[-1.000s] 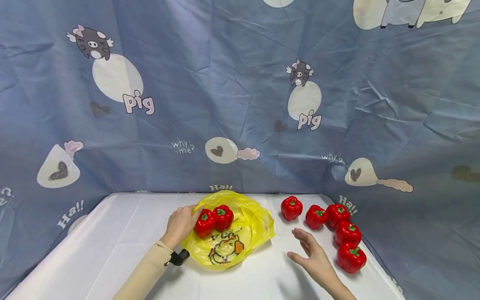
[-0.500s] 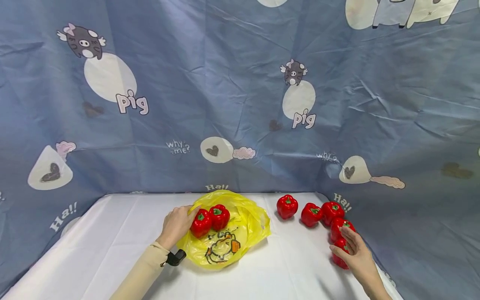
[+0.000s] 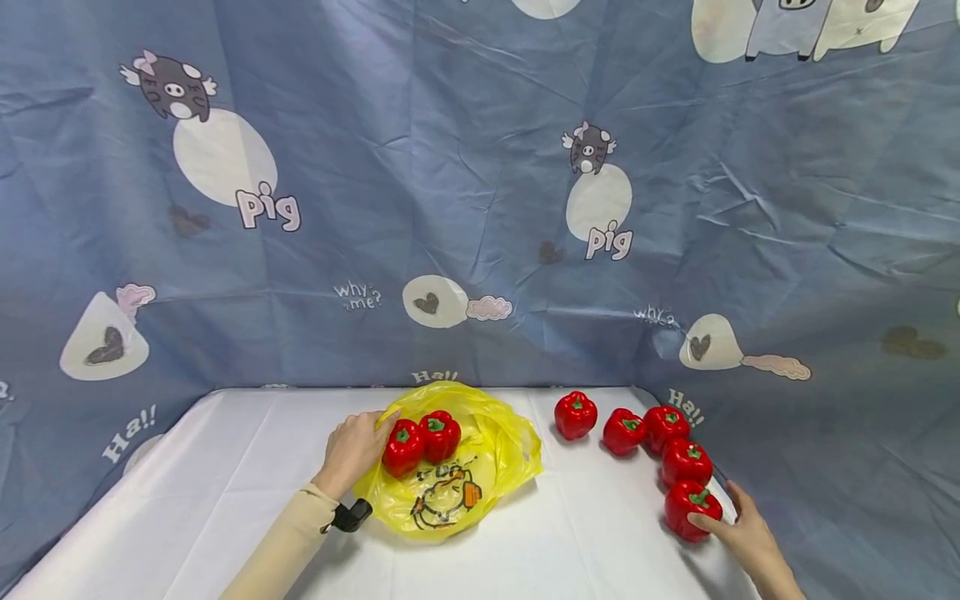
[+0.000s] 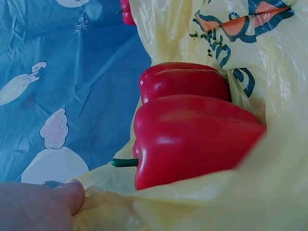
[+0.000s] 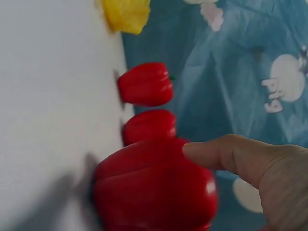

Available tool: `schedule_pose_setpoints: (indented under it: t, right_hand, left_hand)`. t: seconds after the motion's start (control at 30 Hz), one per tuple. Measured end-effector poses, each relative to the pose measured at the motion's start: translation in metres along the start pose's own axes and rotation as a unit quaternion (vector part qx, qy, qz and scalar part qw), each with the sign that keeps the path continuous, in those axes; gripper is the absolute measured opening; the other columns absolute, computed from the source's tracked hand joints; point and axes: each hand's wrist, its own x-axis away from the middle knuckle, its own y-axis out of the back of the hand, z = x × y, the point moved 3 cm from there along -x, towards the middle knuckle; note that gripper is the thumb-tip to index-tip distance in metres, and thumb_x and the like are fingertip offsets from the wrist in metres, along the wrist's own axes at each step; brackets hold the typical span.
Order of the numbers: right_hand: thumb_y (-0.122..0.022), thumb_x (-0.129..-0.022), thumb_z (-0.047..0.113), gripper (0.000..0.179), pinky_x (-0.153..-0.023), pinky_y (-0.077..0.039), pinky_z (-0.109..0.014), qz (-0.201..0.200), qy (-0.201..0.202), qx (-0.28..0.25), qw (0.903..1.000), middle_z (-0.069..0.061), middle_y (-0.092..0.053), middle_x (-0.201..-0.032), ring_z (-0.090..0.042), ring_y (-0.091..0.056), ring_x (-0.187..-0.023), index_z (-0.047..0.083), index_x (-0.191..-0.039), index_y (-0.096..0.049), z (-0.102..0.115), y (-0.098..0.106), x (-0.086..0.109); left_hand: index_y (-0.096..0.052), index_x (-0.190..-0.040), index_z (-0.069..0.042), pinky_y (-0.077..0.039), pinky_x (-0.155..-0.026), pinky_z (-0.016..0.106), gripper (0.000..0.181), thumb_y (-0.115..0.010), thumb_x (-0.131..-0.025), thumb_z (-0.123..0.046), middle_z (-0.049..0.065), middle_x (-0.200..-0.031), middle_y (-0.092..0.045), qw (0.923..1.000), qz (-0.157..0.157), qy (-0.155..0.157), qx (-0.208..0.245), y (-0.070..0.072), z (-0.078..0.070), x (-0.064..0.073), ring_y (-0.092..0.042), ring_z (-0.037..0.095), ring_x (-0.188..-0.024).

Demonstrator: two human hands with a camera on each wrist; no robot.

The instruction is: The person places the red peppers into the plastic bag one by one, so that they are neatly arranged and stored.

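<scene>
On the left, my left hand (image 3: 356, 454) grips the rim of a yellow plastic bag (image 3: 495, 450), thumb on the edge in the left wrist view. Two red bell peppers lie inside the bag's mouth; the nearer pepper (image 4: 192, 139) has its green stem toward the hand. At the right, my right hand (image 3: 750, 533) is spread beside the nearest bell pepper (image 3: 686, 510) of a row. Its thumb (image 5: 211, 151) overlaps that pepper, while the other fingers stand off its right side in the head view. The pepper sits on the white table.
Behind the nearest pepper, the row continues with a second pepper (image 3: 686, 463), a third pepper (image 3: 665, 428) and a fourth pepper (image 3: 623, 432). Another pepper (image 3: 576, 415) stands farther left. A blue printed cloth (image 3: 480, 208) hangs behind the white table (image 3: 585, 542).
My right hand has moved right from the middle of the table, passed over the row and come down beside the nearest pepper. My left hand has kept its hold on the bag.
</scene>
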Motion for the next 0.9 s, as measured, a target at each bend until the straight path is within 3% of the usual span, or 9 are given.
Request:
schedule_pose_setpoints:
  t: [0.2,0.4,0.73,0.9]
  right_hand:
    - [-0.075,-0.081,0.043,0.112,-0.11,-0.023,-0.062,0.003,0.005,-0.038,0.9993,-0.039,-0.018,-0.147,-0.053,-0.022,-0.135,-0.014,-0.147,-0.004,-0.016,-0.011,-0.014]
    - [-0.079,-0.07,0.056,0.122,-0.106,-0.028,-0.063,-0.016,-0.01,-0.032,0.9993,-0.04,-0.025,-0.139,-0.053,-0.03,-0.127,-0.017,-0.142,-0.013,-0.017,-0.014,-0.015]
    - [-0.08,-0.067,0.059,0.123,-0.106,-0.029,-0.064,-0.035,-0.046,-0.035,0.9977,-0.039,-0.027,-0.138,-0.052,-0.03,-0.125,-0.014,-0.142,-0.018,-0.017,-0.018,-0.015]
    - [-0.078,-0.068,0.061,0.122,-0.103,-0.035,-0.061,-0.023,-0.022,-0.032,0.999,-0.038,-0.029,-0.139,-0.052,-0.034,-0.125,-0.013,-0.144,-0.018,-0.008,-0.021,-0.012]
  left_hand:
    - [-0.073,-0.096,-0.008,-0.026,-0.044,0.029,0.035,-0.055,-0.098,-0.038,-0.002,-0.051,-0.032,1.0,0.004,0.003,-0.005,0.0,-0.001,0.001,-0.034,0.015,-0.045]
    - [-0.073,-0.095,-0.009,-0.026,-0.044,0.029,0.036,-0.055,-0.098,-0.039,-0.002,-0.052,-0.032,1.0,0.003,0.001,-0.001,0.002,-0.001,0.0,-0.036,0.015,-0.046]
    - [-0.059,-0.068,-0.014,-0.026,-0.044,0.029,0.041,-0.052,-0.099,-0.041,-0.003,-0.053,-0.031,1.0,0.003,-0.006,0.001,0.001,0.001,-0.001,-0.035,0.014,-0.045]
    - [-0.059,-0.069,-0.013,-0.026,-0.045,0.029,0.04,-0.054,-0.098,-0.04,-0.003,-0.053,-0.031,1.0,0.002,-0.004,-0.002,0.0,0.001,-0.001,-0.035,0.015,-0.046]
